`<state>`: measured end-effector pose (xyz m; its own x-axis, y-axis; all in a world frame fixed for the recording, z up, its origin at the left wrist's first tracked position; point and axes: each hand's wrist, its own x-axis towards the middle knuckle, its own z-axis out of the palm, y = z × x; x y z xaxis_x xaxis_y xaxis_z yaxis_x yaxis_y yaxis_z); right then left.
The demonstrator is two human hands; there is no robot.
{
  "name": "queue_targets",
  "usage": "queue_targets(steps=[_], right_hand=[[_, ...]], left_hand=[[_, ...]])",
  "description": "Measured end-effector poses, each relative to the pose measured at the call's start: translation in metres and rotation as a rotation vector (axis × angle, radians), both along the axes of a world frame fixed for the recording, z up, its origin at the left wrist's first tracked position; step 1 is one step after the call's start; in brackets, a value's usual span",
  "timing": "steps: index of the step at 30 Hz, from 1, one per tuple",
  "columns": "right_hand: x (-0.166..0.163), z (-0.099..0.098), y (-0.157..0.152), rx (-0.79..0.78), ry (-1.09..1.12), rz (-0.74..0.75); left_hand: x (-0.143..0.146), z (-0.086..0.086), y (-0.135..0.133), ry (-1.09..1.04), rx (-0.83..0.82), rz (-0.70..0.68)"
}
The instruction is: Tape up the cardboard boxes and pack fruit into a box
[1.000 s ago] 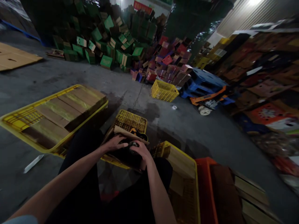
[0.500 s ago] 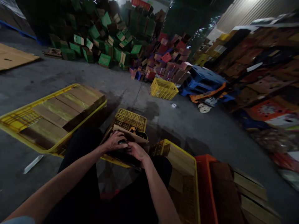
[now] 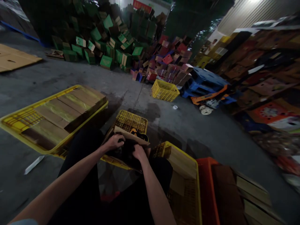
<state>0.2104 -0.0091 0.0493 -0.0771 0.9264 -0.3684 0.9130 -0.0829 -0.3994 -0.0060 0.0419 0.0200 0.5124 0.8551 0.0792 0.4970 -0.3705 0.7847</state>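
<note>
An open cardboard box [image 3: 128,135] with dark contents [image 3: 126,150] sits between my knees on a yellow plastic crate [image 3: 131,120]. My left hand [image 3: 114,141] is over the box's left side, its fingers curled round something small and dark that I cannot make out. My right hand [image 3: 138,152] reaches down into the right side of the box, apart from the left. Its fingertips are lost in the shadow there. Just beyond the box's far flap lies a yellow and black object [image 3: 138,133], partly hidden by the flap.
To the left, a yellow crate [image 3: 79,86] holds several taped cartons [image 3: 67,106]. On my right stand another yellow crate [image 3: 198,178] with cardboard inside and a red bin [image 3: 207,175]. Farther off are a small yellow crate [image 3: 165,90], a pallet jack [image 3: 208,97] and heaped boxes [image 3: 106,62].
My hands were close together over the box and have moved apart. The right hand has gone lower into the box; the left has curled its fingers more.
</note>
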Motion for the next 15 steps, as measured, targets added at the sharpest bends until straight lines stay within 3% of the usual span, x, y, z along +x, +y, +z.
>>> queue_targets(steps=[5, 11, 15], right_hand=[[0.019, 0.016, -0.003, 0.094, -0.106, 0.009], [0.019, 0.016, -0.001, 0.079, -0.146, 0.013], [0.018, 0.011, 0.001, 0.057, -0.145, 0.037]], left_hand=[[0.001, 0.007, -0.001, -0.029, -0.003, -0.009], [0.002, 0.017, -0.004, -0.259, -0.127, 0.028], [0.001, 0.010, -0.001, -0.129, -0.124, 0.105]])
